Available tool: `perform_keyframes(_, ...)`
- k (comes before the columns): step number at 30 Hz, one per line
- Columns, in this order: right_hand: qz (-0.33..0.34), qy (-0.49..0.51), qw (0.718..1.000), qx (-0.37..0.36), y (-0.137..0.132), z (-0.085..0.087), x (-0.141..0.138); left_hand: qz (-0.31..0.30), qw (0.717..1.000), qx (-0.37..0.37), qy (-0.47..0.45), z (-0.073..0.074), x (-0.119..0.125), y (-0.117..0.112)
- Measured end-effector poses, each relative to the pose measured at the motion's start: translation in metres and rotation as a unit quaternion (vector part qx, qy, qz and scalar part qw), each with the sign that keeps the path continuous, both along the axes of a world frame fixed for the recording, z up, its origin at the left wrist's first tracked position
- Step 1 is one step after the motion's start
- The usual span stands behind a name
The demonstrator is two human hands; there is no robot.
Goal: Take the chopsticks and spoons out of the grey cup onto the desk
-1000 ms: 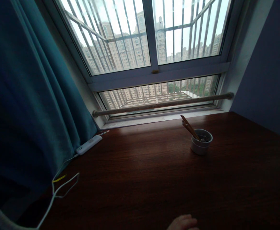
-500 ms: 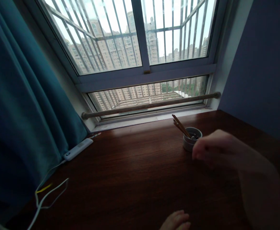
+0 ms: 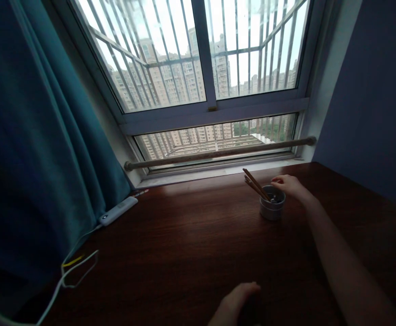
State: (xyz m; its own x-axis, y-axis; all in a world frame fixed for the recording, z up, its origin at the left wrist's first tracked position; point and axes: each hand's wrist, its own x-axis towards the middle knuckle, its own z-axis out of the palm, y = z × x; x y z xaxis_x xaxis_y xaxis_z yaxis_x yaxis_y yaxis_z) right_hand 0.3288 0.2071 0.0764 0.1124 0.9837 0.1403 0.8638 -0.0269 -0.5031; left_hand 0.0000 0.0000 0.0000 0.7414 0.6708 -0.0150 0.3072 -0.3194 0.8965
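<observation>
up close to the window, at about one o'clock on the dark wooden table (image 3: 184, 253), stands a small white cup (image 3: 271, 209) with a pair of brown chopsticks (image 3: 256, 184) leaning out of it toward ten o'clock. the right hand (image 3: 289, 184) reaches in from four o'clock on a long outstretched arm and rests at the cup's far rim, on its two o'clock side — touching or just beside it, the picture is too dim to settle which. its fingers curl loosely together over the rim, not pinching the chopsticks; i cannot tell whether they grip anything inside the cup. the chopsticks likely lean as they do because the cup is short and only the rim props them.

the left hand (image 3: 233, 302) lies low at six o'clock near the table's near edge, fingers together and bent a little downward, holding nothing that shows.

at nine o'clock a white remote-like device (image 3: 118, 211) lies beside the teal curtain (image 3: 38, 149), and a white cable (image 3: 72, 271) loops at eight o'clock. a wooden rod (image 3: 218, 153) runs along the window (image 3: 204, 81) sill at twelve o'clock.

half a second ago the right hand was large and blurred in mid-air short of the cup — now it has arrived at the rim. a second ago it was not in view at all. the left hand has crept slightly further into view.
</observation>
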Motion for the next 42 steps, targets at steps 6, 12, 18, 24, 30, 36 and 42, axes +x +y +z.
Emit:
perform_keyframes(6, 0.035, 0.0, 0.998, -0.043, 0.002, -0.003, 0.001, 0.167, 0.984, 0.035, -0.04, 0.055, 0.044, 0.103)
perform_keyframes(12, 0.038, -0.009, 0.999, -0.031, -0.002, -0.004, -0.005, 0.205, 0.976, 0.046, -0.06, 0.048, 0.088, 0.164)
perform_keyframes(18, 0.046, -0.025, 0.999, 0.009, 0.0, -0.005, -0.011, 0.187, 0.978, 0.071, -0.053, 0.04, 0.087, 0.16)
perform_keyframes(24, 0.074, -0.028, 0.996, 0.041, -0.004, 0.001, -0.03, 0.129, 0.976, 0.107, -0.14, 0.06, 0.085, 0.154)
perform_keyframes(30, 0.069, 0.004, 0.995, 0.078, -0.025, 0.023, -0.075, 0.07, 0.976, 0.095, -0.185, 0.088, 0.074, 0.155)
perform_keyframes(36, 0.084, 0.048, 0.993, 0.073, -0.039, 0.061, -0.125, 0.074, 0.979, 0.072, -0.177, 0.114, 0.03, 0.163)
perform_keyframes(42, 0.213, 0.138, 0.967, 0.026, -0.032, 0.082, -0.175, 0.011, 0.991, 0.002, -0.136, 0.145, -0.031, 0.17)
